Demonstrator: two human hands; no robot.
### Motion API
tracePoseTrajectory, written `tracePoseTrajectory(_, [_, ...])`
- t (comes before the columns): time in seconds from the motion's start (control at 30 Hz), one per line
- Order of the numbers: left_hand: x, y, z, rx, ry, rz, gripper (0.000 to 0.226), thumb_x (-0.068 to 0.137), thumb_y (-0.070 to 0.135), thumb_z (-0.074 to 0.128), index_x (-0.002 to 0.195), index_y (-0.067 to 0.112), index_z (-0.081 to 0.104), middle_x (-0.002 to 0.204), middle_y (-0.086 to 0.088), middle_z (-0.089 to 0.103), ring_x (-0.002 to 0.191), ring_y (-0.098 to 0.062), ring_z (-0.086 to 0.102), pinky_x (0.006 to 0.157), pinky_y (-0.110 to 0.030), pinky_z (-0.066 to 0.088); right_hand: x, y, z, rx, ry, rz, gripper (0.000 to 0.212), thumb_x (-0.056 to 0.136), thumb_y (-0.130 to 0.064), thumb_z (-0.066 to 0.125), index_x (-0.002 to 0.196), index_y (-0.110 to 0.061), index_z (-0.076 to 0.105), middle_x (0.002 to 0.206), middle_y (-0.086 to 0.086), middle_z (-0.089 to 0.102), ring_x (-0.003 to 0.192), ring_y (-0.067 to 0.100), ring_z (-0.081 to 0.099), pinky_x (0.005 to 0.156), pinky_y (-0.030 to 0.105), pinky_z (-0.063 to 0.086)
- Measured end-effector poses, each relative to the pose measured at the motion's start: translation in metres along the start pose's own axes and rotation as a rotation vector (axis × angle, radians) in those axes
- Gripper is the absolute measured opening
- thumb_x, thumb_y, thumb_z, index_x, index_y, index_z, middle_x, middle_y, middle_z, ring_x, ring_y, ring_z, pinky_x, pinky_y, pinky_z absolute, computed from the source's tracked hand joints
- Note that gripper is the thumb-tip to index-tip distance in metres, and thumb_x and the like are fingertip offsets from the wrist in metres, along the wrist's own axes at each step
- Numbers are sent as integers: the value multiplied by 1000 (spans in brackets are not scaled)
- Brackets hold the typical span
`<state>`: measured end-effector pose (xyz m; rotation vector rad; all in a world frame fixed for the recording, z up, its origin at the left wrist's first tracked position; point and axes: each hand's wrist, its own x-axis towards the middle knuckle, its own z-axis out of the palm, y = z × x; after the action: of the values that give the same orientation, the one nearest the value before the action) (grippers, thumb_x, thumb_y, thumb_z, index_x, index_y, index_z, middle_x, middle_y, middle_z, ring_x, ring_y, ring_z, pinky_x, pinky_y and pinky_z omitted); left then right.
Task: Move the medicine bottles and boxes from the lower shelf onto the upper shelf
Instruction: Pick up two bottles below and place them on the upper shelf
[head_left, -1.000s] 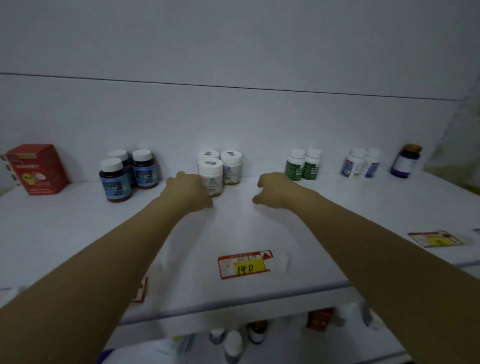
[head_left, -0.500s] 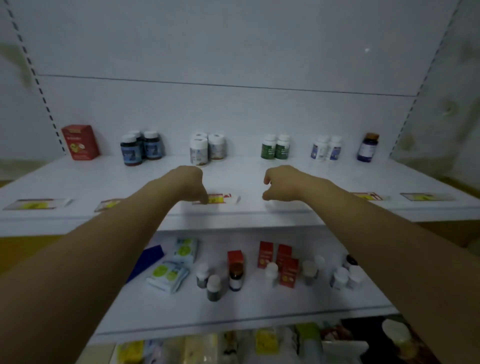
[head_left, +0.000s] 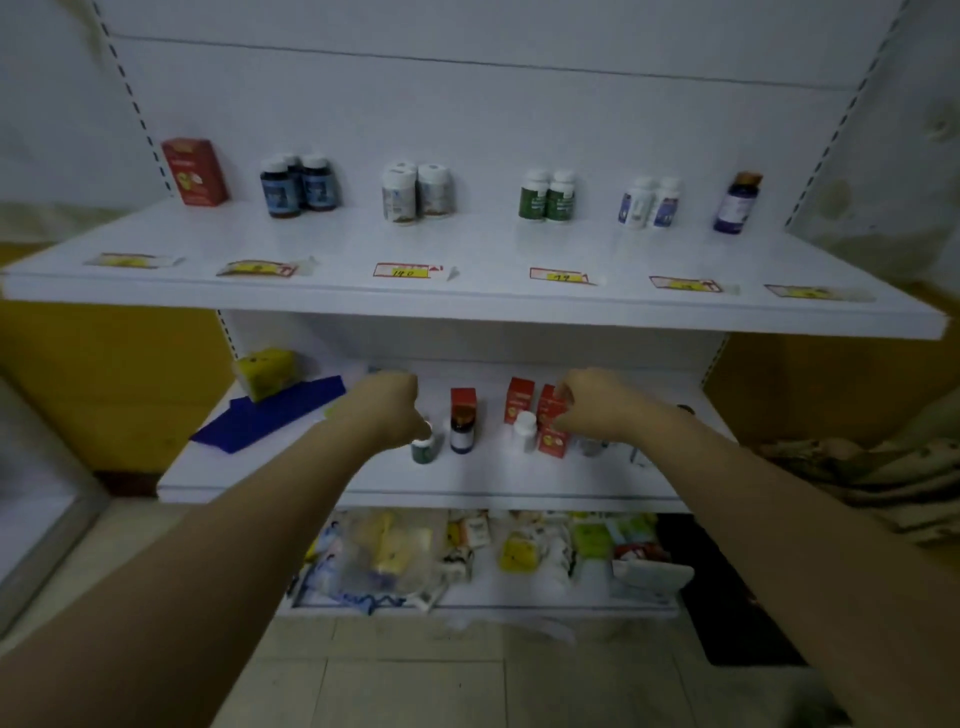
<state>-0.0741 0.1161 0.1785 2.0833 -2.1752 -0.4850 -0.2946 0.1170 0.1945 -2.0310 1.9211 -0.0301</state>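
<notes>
Medicine bottles and boxes are split over two levels, all seen from the head cam. On the lower shelf (head_left: 493, 479) there's a small green bottle (head_left: 423, 451) with a white cap. Next to it is a brown bottle (head_left: 462, 431) with a red carton (head_left: 463, 399) right behind it, then a white bottle (head_left: 524, 430) just beside a cluster of red boxes (head_left: 551, 441).

The left hand (head_left: 396, 408) is over that shelf with its fingers curled downward, tips right at the green bottle's cap. Honestly can't tell if it has hold of it.

The right hand (head_left: 597, 405) has its fingers curled against the top of the front red box. Same deal, too blurry to say whether it's gripping or just touching.

Further left on that shelf a yellow-green packet (head_left: 265, 370) sits on a blue sheet (head_left: 270, 415).

The upper shelf (head_left: 467, 307) has a row along the back wall:
- a lone red box (head_left: 195, 171)
- dark bottles (head_left: 298, 184)
- white tubs (head_left: 418, 193)
- green-label bottles (head_left: 546, 197)
- blue-label bottles (head_left: 649, 203)
- a purple bottle (head_left: 737, 203)

Price tags (head_left: 402, 270) lie along its front edge.
</notes>
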Motion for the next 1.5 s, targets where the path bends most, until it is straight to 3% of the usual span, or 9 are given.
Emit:
tracePoseTrajectory(0.13, [4,-15,31,-15,-3,-42,45,84,31,65,120,5,55,120,-14,59,107,-29,56,83,-33,44,17,6,36,44,-16,-8,13,82,-17,61,82,-6,55,84,12,57,79,27,58,63,28,42])
tracePoseTrajectory(0.23, [18,-28,53,-31,-24,-79,46,83,29,65,122,7,53,124,-14,56,112,-29,53,87,-34,44,35,6,60,57,-37,-28,28,84,-20,62,109,-5,60,107,14,60,97,29,60,75,30,47])
tracePoseTrajectory(0.3, [30,-37,65,-44,-25,-100,47,83,27,65,124,7,51,125,-14,54,111,-29,53,86,-34,43,50,3,73,62,-42,-28,44,87,-20,62,128,-7,52,123,13,56,107,29,56,84,30,46])
tracePoseTrajectory(0.37, [45,-45,75,-53,-15,-107,50,83,27,65,127,8,50,126,-15,52,112,-30,52,86,-35,44,67,1,84,73,-43,-39,49,88,-20,61,133,-8,46,128,13,51,112,29,53,85,30,44])
tracePoseTrajectory(0.77, [159,-81,131,-87,-66,-130,59,82,31,68,132,10,46,132,-15,49,118,-30,50,97,-39,45,203,3,149,118,-56,1,50,90,-22,59,135,-10,40,131,16,48,118,32,50,97,38,45])
tracePoseTrajectory(1.07, [241,-104,215,-178,-11,-131,69,78,30,72,135,7,40,132,-16,49,119,-30,50,96,-35,41,304,11,235,198,59,-41,62,84,-38,66,132,-8,40,125,17,51,113,35,52,95,43,48])
tracePoseTrajectory(1.3, [264,-108,253,-422,29,-174,58,88,27,62,137,14,35,131,-17,53,119,-33,51,96,-36,41,321,19,268,476,199,-96,42,86,-27,67,108,-16,33,103,9,59,88,25,59,67,26,38])
tracePoseTrajectory(1.5, [247,-106,237,-591,30,-197,53,80,25,72,125,16,47,122,-11,59,113,-30,55,99,-42,45,298,24,246,551,87,-78,47,86,-27,67,127,-14,48,119,9,61,107,25,59,81,25,41])
